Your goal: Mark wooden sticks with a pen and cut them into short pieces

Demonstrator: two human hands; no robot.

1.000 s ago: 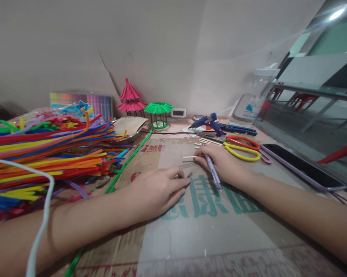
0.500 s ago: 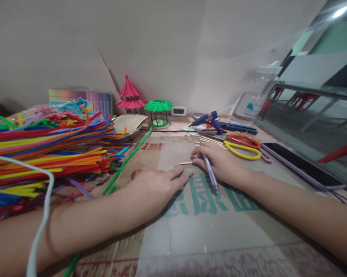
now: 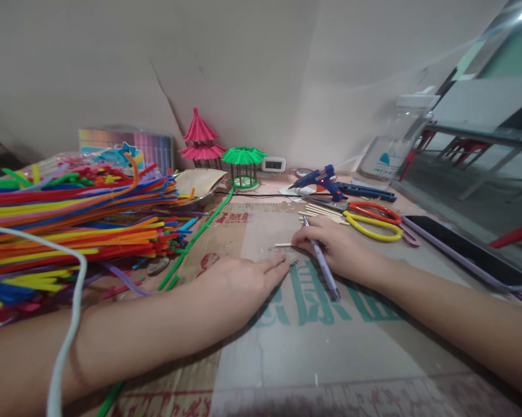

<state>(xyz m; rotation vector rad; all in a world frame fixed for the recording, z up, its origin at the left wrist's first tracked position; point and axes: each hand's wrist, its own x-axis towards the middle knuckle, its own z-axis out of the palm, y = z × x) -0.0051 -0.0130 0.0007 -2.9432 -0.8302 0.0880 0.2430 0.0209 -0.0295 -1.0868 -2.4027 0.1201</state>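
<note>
My right hand (image 3: pixel 333 246) is closed around a purple pen (image 3: pixel 324 263), which slants across it with its lower end toward me. Its fingertips reach the right end of a short pale wooden stick (image 3: pixel 282 245) lying on the cardboard. My left hand (image 3: pixel 246 284) rests flat on the cardboard sheet (image 3: pixel 282 359), palm down, fingers stretched toward the stick and apart from the pen. What lies under the left palm is hidden. Several more pale sticks (image 3: pixel 324 212) lie just beyond my right hand.
Colourful pipe cleaners (image 3: pixel 70 214) are heaped at left, crossed by a white cable (image 3: pixel 76 301). At the back stand a pink pagoda model (image 3: pixel 198 139), a green-roofed pavilion model (image 3: pixel 243 165) and a small clock (image 3: pixel 273 165). A glue gun (image 3: pixel 319 180), scissors (image 3: pixel 374 226) and phone (image 3: pixel 464 249) lie right.
The whole view has shifted slightly, so things sit a little further right. My right fingers have drawn closer together near the stick. The left hand stays flat.
</note>
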